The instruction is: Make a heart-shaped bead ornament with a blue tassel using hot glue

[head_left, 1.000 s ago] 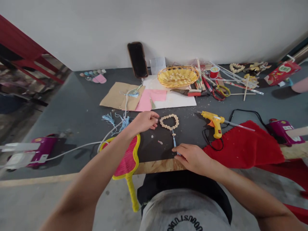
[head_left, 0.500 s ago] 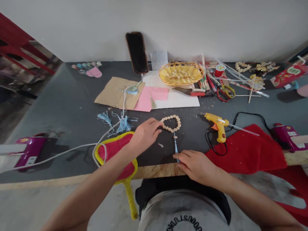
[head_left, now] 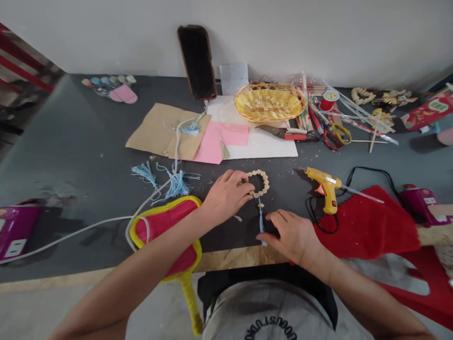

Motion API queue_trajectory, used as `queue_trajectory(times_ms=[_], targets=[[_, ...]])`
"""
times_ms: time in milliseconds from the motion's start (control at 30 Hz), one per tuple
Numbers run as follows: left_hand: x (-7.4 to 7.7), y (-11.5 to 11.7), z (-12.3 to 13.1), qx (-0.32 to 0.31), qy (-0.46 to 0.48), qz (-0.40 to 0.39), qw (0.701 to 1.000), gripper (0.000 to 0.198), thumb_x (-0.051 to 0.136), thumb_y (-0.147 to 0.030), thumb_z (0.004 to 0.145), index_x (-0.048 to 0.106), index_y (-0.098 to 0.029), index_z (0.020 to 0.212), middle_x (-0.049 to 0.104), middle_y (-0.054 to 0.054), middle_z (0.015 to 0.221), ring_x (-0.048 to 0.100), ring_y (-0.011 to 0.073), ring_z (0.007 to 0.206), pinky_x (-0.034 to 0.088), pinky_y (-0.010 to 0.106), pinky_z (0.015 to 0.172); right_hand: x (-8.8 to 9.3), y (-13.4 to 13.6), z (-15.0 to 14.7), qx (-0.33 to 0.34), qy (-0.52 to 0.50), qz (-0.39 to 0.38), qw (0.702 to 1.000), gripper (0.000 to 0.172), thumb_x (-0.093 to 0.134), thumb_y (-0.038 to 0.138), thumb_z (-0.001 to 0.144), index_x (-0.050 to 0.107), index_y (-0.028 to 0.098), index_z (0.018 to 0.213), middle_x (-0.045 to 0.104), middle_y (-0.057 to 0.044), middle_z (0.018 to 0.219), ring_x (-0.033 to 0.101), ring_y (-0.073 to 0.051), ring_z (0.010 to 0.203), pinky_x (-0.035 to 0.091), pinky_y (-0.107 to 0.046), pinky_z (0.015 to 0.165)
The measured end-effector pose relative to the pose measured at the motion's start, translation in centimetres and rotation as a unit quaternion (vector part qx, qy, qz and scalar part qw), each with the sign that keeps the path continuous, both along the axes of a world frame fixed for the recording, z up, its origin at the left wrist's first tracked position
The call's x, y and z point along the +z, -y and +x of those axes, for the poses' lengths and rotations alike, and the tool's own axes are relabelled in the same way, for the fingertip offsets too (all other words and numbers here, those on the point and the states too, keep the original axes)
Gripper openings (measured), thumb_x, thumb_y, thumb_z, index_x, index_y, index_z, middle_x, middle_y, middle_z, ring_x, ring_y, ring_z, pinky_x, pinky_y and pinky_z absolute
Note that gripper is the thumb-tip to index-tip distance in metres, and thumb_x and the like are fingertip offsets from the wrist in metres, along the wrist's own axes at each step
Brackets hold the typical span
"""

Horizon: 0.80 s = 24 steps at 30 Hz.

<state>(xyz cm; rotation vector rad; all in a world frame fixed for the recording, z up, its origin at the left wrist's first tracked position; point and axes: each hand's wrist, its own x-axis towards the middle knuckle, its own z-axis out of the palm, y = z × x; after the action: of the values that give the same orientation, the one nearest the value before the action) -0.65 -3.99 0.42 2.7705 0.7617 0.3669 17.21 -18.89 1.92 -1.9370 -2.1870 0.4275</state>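
Pinching the beaded loop (head_left: 266,183) is the left hand (head_left: 228,194), with the right hand (head_left: 296,236), grip spread, at the blue tassel (head_left: 261,222).

single head-worn view, facing forward and down over the table (head_left: 81,160), fairly near, far left seemingly blurred

Left fingers (head_left: 247,188) on beaded loop (head_left: 266,183), tassel (head_left: 261,223) attached.

Both bare forearms (head_left: 155,252) angle inward, the left grip (head_left: 230,194) palm down with fingers (head_left: 245,188) curled, the right grip (head_left: 295,236) farther back, thumb (head_left: 272,239) and forefinger (head_left: 273,217) parted.
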Motion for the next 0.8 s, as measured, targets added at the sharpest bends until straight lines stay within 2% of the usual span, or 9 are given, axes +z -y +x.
queue_trajectory(times_ms=[167,433,700,800], targets=[[-0.6,-0.1,0.2,-0.011,0.035,0.011,0.999,0.016,0.056,-0.027,0.094,0.069,-0.019,0.097,0.059,0.009,0.106,0.055,0.0229,0.097,0.048,0.040,0.089,0.1,-2.3,-0.2,-0.061,0.000,0.046,0.997,0.024,0.056,0.041,0.095,0.064,0.019,0.094,0.068,-0.003,0.081,0.067,-0.019,0.077,0.042,-0.028,0.062],[-1.1,0.1,0.4,-0.012,0.084,0.010,0.996,0.017,0.055,-0.028,0.094,0.068,-0.017,0.095,0.061,0.009,0.105,0.056,0.0229,0.094,0.049,0.039,0.086,-0.2,-4.2,-0.3,-0.123,-0.010,0.030,0.992,0.013,0.062,0.032,0.089,0.065,0.022,0.082,0.072,0.000,0.079,0.067,-0.017,0.069,0.033,-0.027,0.057],[-1.3,0.5,0.6,0.003,0.095,-0.005,0.995,0.017,0.054,-0.027,0.095,0.068,-0.017,0.097,0.063,0.009,0.106,0.058,0.0227,0.096,0.049,0.040,0.087,-0.7,-4.5,-0.5,-0.144,-0.052,0.023,0.988,0.014,0.057,0.025,0.087,0.067,0.022,0.079,0.073,-0.002,0.078,0.069,-0.018,0.070,0.039,-0.027,0.060],[-1.0,0.4,0.5,0.005,0.121,0.005,0.993,0.015,0.056,-0.027,0.094,0.067,-0.017,0.096,0.064,0.008,0.102,0.059,0.0215,0.094,0.049,0.037,0.087,-0.7,-4.5,-0.2,-0.162,-0.135,0.016,0.977,0.016,0.054,0.025,0.089,0.070,0.021,0.090,0.075,-0.004,0.088,0.070,-0.019,0.078,0.047,-0.028,0.069]])
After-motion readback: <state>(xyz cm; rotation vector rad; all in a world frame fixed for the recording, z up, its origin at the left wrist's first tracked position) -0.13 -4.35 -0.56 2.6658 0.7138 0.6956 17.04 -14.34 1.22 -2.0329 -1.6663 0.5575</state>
